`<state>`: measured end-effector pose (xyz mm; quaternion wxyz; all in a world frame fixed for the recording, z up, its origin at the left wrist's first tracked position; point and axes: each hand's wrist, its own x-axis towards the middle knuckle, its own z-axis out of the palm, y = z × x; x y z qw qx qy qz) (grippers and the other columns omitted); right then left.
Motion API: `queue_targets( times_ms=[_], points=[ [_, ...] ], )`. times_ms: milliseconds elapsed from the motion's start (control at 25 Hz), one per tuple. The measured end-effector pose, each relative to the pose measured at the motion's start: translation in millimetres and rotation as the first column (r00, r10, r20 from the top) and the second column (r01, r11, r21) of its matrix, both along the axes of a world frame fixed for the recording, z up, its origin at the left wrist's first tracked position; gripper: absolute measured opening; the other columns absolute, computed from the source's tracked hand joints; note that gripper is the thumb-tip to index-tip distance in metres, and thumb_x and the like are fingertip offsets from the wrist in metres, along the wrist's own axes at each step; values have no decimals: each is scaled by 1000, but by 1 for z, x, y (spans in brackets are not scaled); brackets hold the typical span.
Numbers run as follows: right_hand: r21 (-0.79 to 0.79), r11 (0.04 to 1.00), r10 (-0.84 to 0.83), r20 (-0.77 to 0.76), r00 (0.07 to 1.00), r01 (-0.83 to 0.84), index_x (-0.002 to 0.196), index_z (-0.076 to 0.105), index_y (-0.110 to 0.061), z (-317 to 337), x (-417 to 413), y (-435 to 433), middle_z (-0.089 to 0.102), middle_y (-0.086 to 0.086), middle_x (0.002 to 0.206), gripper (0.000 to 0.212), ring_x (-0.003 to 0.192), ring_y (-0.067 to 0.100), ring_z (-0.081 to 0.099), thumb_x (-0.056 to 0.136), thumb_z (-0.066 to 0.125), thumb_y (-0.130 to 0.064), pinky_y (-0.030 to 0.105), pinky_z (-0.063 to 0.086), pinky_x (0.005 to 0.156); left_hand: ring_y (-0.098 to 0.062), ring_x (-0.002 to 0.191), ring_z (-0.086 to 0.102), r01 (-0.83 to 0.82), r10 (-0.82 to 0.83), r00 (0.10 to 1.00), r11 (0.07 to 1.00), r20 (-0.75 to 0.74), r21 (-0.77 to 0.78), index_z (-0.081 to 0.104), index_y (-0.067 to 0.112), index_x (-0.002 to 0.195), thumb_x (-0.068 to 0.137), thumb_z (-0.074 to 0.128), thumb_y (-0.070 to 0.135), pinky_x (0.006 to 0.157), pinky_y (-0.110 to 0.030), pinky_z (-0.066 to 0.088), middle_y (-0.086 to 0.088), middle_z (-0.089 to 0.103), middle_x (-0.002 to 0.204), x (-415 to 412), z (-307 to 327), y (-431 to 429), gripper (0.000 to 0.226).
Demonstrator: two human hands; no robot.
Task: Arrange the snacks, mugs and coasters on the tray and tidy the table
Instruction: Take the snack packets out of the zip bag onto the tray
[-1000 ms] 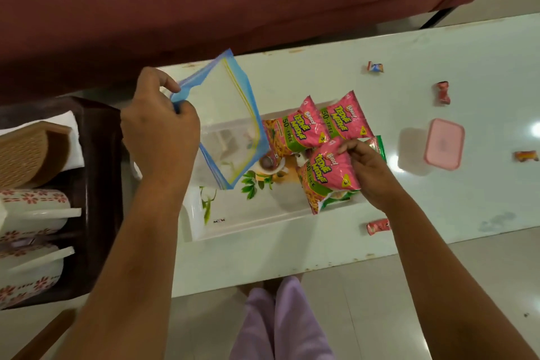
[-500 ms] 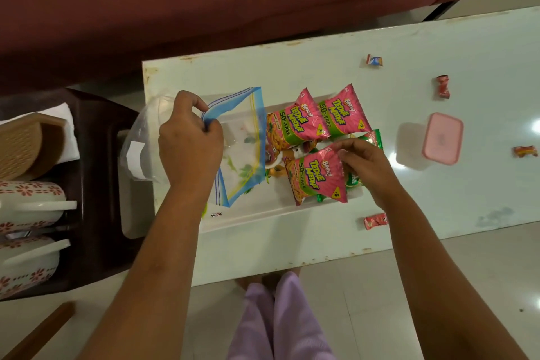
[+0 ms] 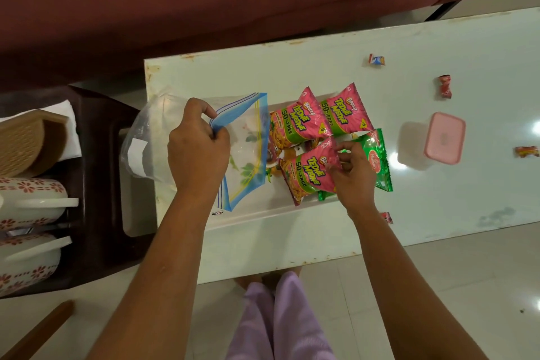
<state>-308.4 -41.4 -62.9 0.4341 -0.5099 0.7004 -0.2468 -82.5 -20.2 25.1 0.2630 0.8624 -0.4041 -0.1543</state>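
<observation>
A white tray (image 3: 263, 213) with a leaf print lies on the left end of the white table (image 3: 438, 38). Three pink snack packets sit on its right half; two lie at the back (image 3: 298, 123) (image 3: 344, 114). My right hand (image 3: 353, 172) pinches the top edge of the front pink packet (image 3: 306, 175), which partly overlaps a green snack packet (image 3: 377, 158). My left hand (image 3: 198, 149) grips the blue zip edge of a clear plastic bag (image 3: 248, 143) lying over the tray's left half and hanging past the table's end.
A pink-lidded clear box (image 3: 444, 137) stands right of the tray. Small wrapped sweets (image 3: 377, 60) (image 3: 444, 86) (image 3: 526, 151) (image 3: 387, 217) lie scattered on the table. A dark side table (image 3: 99, 184) at the left carries white flower-patterned mugs (image 3: 29, 199) and a woven coaster holder (image 3: 26, 140).
My left hand has lowered the clear bag from upright to flat over the tray's left side. My right hand has shifted the front pink packet and now pinches its top edge.
</observation>
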Motion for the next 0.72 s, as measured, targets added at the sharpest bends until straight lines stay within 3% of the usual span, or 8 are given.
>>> queue_targets(
  times_ms=[160, 320, 440, 520, 600, 640, 720],
  points=[
    [3, 985, -173, 65, 983, 173, 99, 51, -23, -2, 2, -9, 61, 2, 81, 33, 68, 7, 56, 83, 61, 5, 19, 48, 60, -11, 50, 45, 1, -1, 1000, 1000, -25, -19, 53, 10, 104, 87, 61, 17, 53, -10, 30, -2, 54, 71, 1, 0, 4, 20],
    [51, 952, -306, 100, 947, 302, 99, 49, -21, -2, 4, -10, 63, 6, 87, 33, 70, 8, 57, 82, 63, 4, 30, 53, 73, -14, 54, 48, -3, 1, 999, 999, -44, -32, 53, 10, 103, 86, 62, 15, 54, -10, 31, -3, 54, 70, 2, 0, 7, 20],
    [1, 952, -306, 18, 952, 306, 107, 50, -13, -4, 9, -6, 62, 6, 89, 32, 80, 17, 59, 82, 60, 3, 41, 55, 82, -15, 60, 53, 3, -4, 999, 999, -48, -32, 53, 11, 104, 86, 62, 16, 55, -11, 34, -4, 56, 71, 3, -2, 7, 21],
    [-145, 960, -255, -99, 962, 239, 115, 50, -7, -1, 15, -1, 60, 11, 103, 36, 96, 24, 58, 81, 60, 2, 43, 51, 89, -16, 60, 54, 11, -13, 998, 999, -64, -33, 53, 11, 104, 86, 63, 16, 57, -15, 39, -4, 56, 70, 3, -4, 8, 21],
    [-283, 956, -149, -218, 965, 84, 124, 48, -8, 5, 32, 6, 53, 14, 121, 48, 117, 28, 47, 79, 62, 2, 26, 36, 98, -15, 57, 52, 30, -33, 996, 999, -84, -40, 53, 11, 103, 85, 63, 14, 61, -19, 44, -1, 53, 65, 3, -4, 11, 20],
    [-320, 947, -79, -237, 968, -1, 130, 45, -9, 11, 45, 10, 48, 14, 128, 56, 122, 25, 41, 78, 62, 4, 19, 29, 97, -14, 54, 50, 38, -43, 995, 998, -92, -55, 54, 11, 101, 85, 63, 11, 60, -17, 43, 2, 49, 60, 3, -3, 12, 18],
    [-328, 924, 115, -246, 962, -194, 139, 36, -15, 21, 73, 17, 40, 13, 136, 73, 126, 22, 34, 74, 59, 8, 21, 29, 100, -10, 48, 45, 33, -48, 989, 993, -138, -113, 55, 14, 93, 83, 60, 6, 52, -8, 36, 6, 43, 54, 8, 3, 13, 14]
  ],
)
